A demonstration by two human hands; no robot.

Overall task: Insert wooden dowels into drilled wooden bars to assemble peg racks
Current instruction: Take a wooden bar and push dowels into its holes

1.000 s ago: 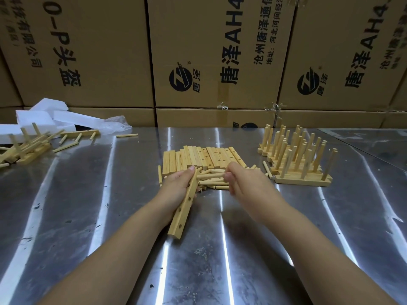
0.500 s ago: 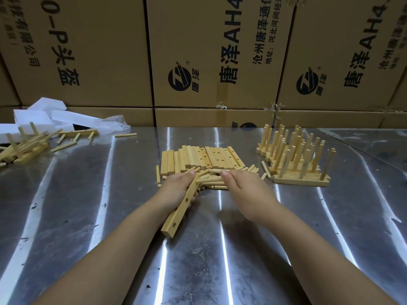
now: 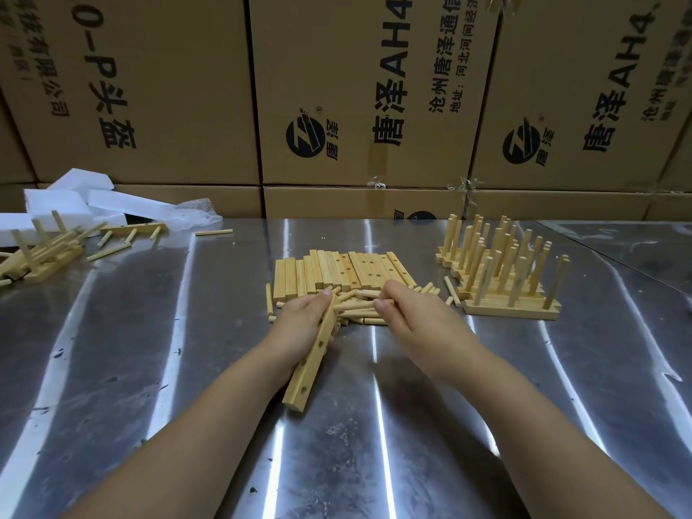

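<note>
My left hand [image 3: 305,325] grips a drilled wooden bar [image 3: 310,363] that slants down towards me, its holes facing right. My right hand [image 3: 412,316] pinches one wooden dowel [image 3: 354,306], held level with its left tip at the bar's upper end. Beneath both hands lies a heap of loose dowels [image 3: 365,317]. Behind it, a row of drilled bars [image 3: 337,273] rests flat on the metal table [image 3: 374,443]. Several finished peg racks [image 3: 501,279] stand at the right, pegs upright.
A wall of printed cardboard boxes [image 3: 337,99] closes the table's far edge. At far left lie white foam pieces [image 3: 75,200], a toppled peg rack [image 3: 41,256], a partly pegged bar [image 3: 133,230] and stray dowels [image 3: 213,232].
My right hand has lifted one dowel out of the heap and brought it left to the bar's upper end. My left hand keeps the bar slanted, shifted only slightly.
</note>
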